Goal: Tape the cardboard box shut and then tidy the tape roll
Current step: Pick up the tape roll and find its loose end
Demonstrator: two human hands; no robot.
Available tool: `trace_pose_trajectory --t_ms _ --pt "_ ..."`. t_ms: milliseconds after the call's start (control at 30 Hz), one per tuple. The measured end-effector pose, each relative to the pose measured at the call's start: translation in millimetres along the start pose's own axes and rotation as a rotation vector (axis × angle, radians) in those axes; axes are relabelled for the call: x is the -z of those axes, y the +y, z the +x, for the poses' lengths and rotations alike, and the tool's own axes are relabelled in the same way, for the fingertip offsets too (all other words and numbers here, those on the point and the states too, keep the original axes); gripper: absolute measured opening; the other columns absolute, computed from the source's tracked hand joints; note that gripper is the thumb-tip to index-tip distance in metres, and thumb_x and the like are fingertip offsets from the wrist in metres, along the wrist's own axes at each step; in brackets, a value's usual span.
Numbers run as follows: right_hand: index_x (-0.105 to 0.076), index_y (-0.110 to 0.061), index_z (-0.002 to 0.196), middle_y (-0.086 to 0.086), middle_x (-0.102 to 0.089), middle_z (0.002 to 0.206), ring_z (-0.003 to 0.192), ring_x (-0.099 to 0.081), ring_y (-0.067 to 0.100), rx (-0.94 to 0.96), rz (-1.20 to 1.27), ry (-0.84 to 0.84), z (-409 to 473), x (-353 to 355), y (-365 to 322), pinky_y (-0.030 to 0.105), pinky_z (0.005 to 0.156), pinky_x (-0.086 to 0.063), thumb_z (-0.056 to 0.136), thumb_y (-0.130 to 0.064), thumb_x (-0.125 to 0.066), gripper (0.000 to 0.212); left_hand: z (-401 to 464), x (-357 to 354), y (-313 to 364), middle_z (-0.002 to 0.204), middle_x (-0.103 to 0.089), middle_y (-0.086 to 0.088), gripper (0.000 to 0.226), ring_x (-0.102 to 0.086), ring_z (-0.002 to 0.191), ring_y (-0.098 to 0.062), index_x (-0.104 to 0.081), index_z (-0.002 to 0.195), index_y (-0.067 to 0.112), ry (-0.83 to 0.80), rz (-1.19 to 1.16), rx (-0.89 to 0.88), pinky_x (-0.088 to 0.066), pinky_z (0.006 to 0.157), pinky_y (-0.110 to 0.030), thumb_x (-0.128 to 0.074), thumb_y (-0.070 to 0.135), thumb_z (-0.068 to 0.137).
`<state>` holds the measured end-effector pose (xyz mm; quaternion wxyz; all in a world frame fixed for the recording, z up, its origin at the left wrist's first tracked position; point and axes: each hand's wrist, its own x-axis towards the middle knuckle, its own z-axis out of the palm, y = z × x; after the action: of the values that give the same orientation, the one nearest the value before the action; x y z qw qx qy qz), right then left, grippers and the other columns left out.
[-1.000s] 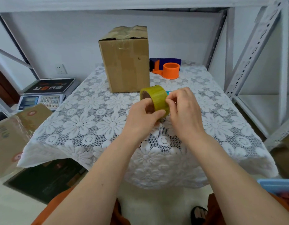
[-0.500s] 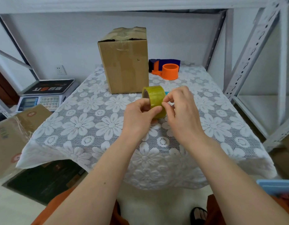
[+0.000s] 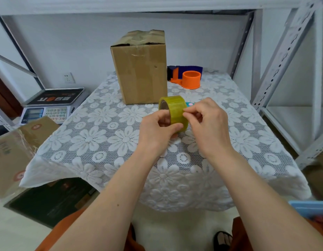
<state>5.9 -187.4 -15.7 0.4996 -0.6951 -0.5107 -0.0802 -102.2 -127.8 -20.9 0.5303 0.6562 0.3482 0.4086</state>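
Note:
A tall brown cardboard box [image 3: 141,69] stands upright at the back of the table, its top flaps folded down but crumpled and slightly gaping. In front of it, above the table, I hold a yellowish roll of clear tape [image 3: 175,110]. My left hand [image 3: 157,127] grips the roll from below with the thumb on its outer face. My right hand [image 3: 206,120] pinches at the roll's right edge with thumb and forefinger. No free strip of tape is visible.
An orange and blue tape dispenser [image 3: 188,78] sits right of the box. A small teal object [image 3: 189,104] peeks out behind the roll. The table wears a white lace cloth [image 3: 102,134]. A weighing scale [image 3: 51,105] and cartons [image 3: 13,151] stand left; metal shelf posts [image 3: 276,69] rise right.
Both hands have lifted slightly with the roll. My right fingers have shifted along the roll's edge, still picking at it. The box and dispenser have not moved.

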Motion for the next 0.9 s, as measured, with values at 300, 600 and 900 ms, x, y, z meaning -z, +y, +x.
trace_pose_trajectory --t_ms 300,600,900 --pt "-0.063 -0.007 0.084 0.006 -0.058 0.091 0.086 -0.055 0.023 0.047 -0.08 -0.047 0.3 2.1 -2.4 0.04 0.075 -0.047 0.086 -0.01 -0.061 0.005 -1.3 -2.5 0.3 0.082 -0.069 -0.021 0.024 -0.067 0.073 -0.036 -0.073 0.081 0.024 0.015 -0.027 0.021 -0.059 0.073 -0.049 -0.079 0.002 0.072" --pt "-0.058 -0.003 0.08 0.004 -0.047 0.094 0.088 -0.048 0.021 0.228 -0.098 -0.057 -2.6 4.1 -1.1 0.03 0.067 -0.044 0.083 0.0 -0.06 0.005 -3.8 1.5 1.4 0.071 -0.072 -0.006 0.023 -0.065 0.06 -0.017 -0.074 0.09 0.014 -0.046 -0.167 0.114 -0.054 0.056 -0.03 -0.073 -0.004 0.076" --pt "-0.055 -0.003 0.08 0.009 -0.057 0.089 0.085 -0.05 0.025 0.342 -0.11 -0.086 -2.7 3.3 1.0 0.033 0.07 -0.039 0.084 -0.002 -0.055 0.005 -1.1 6.0 3.0 0.048 -0.063 0.014 0.022 -0.052 0.043 0.002 -0.071 0.084 0.02 -0.059 -0.164 0.157 -0.042 0.043 -0.012 -0.074 0.0 0.076"
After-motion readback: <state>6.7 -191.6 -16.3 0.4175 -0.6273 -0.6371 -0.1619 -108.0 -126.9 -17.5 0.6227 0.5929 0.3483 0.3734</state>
